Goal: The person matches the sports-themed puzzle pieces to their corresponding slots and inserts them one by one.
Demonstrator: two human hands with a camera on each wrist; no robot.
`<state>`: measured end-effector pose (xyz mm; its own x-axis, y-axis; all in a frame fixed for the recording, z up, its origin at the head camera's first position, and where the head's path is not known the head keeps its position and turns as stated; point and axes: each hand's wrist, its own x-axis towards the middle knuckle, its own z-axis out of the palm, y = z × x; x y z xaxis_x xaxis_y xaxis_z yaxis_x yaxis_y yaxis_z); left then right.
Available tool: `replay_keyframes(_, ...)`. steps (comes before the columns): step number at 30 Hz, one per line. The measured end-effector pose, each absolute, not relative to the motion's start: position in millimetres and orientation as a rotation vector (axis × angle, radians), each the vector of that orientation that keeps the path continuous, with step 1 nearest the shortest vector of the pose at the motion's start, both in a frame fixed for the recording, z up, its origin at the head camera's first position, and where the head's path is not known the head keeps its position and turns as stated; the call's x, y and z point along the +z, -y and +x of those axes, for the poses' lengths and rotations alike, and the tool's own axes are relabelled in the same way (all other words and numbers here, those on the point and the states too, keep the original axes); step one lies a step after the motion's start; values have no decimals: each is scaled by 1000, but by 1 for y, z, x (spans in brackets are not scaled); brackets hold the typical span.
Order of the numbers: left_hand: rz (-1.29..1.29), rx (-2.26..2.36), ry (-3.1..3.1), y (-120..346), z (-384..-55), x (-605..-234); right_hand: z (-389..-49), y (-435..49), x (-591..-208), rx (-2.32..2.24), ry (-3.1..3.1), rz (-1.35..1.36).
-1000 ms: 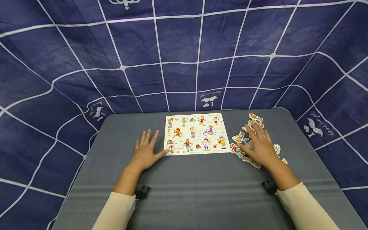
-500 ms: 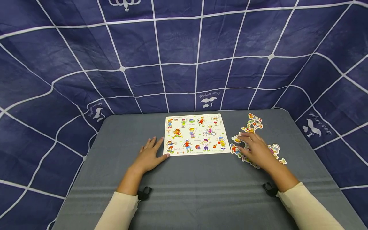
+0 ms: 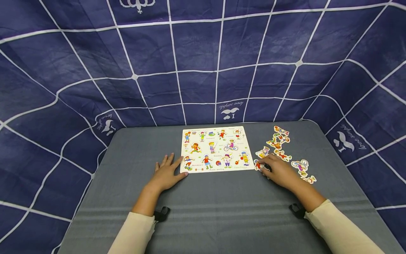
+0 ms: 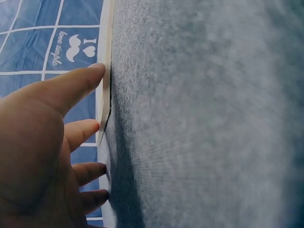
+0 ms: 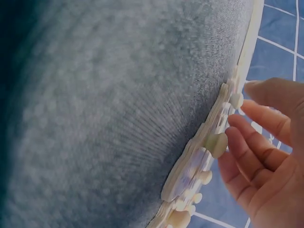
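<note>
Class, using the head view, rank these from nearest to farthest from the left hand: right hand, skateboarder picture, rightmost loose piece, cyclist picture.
1. Skateboarder picture: the board's lower left, beside the left hand.
2. Cyclist picture: toward the board's right side.
3. Right hand: beyond the board's right edge.
4. Rightmost loose piece: past the right hand.

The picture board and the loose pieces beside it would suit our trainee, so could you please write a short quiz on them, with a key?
1. Multiple choice: in the head view, where do the loose pieces lie relative to the picture board? A) to its left; B) to its right; C) beyond its far edge.
2. True or false: the left grip is at the board's near left corner.
3. Short answer: in the right wrist view, what sticks up from the pieces?

Key: 1: B. 2: True. 3: Rounded knobs.
</note>
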<state>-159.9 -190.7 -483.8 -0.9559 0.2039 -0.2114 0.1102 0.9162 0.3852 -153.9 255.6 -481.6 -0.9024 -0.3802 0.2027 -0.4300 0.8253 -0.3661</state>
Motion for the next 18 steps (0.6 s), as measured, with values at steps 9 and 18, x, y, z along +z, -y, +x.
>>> replay_keyframes(9,228,554,-2842,191,-162,-487,-156,-257,-481,616,2905,640)
replay_keyframes(18,222,581,-2846,192,-162,-487,-159,-256,-485,654,2833,690)
